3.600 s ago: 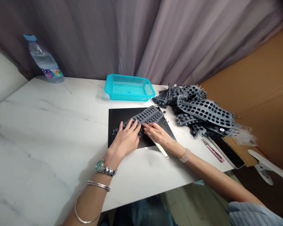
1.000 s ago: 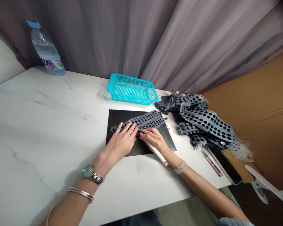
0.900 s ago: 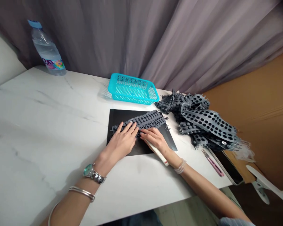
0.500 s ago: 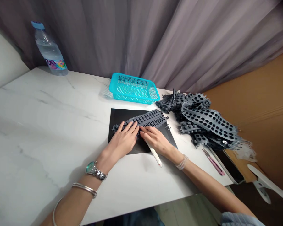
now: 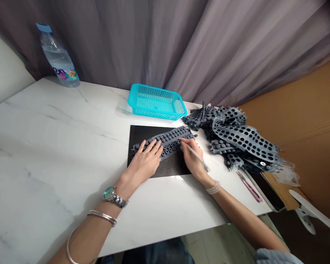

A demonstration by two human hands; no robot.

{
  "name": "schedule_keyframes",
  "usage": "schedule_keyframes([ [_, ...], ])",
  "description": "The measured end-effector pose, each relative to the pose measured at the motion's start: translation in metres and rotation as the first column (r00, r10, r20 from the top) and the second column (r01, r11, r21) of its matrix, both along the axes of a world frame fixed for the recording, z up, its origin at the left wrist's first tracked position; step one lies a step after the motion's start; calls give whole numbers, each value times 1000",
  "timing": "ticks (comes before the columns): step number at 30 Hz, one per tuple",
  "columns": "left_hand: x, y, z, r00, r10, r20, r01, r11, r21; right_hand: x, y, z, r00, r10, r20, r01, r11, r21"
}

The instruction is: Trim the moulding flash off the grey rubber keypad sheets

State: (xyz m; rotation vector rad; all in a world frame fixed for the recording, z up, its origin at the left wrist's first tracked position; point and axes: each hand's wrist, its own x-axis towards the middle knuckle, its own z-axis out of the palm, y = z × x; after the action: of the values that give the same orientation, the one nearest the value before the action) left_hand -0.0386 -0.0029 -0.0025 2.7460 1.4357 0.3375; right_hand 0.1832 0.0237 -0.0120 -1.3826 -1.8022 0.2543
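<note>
From the head camera we see a grey rubber keypad strip (image 5: 165, 141) lying on a black sheet (image 5: 167, 168), which sits on the white marble bench (image 5: 57, 146). Our left hand (image 5: 143, 165) rests on the strip, its fingers (image 5: 151, 148) spread wide and gripping nothing, while our right hand (image 5: 194, 159) pinches a slim white stick (image 5: 195, 154) against the thumb, just at the strip's right end. Past them sit a turquoise perforated basket (image 5: 156, 102), a heap of grey keypad sheets (image 5: 236, 135) and, at the far left, a water bottle (image 5: 59, 58).
</note>
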Motion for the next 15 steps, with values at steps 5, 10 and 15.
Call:
schedule_keyframes([
  [5,0,0,2,1000,19,-2,-19,1000,-1,55,1,-3,985,-171,-14,170,985,-36],
  [10,0,0,1,996,88,-14,-88,996,18,80,-3,-4,978,-210,5,210,978,6],
  [15,-3,2,-1,992,128,-10,-127,991,46,56,-8,9,937,-158,-311,109,979,-169],
])
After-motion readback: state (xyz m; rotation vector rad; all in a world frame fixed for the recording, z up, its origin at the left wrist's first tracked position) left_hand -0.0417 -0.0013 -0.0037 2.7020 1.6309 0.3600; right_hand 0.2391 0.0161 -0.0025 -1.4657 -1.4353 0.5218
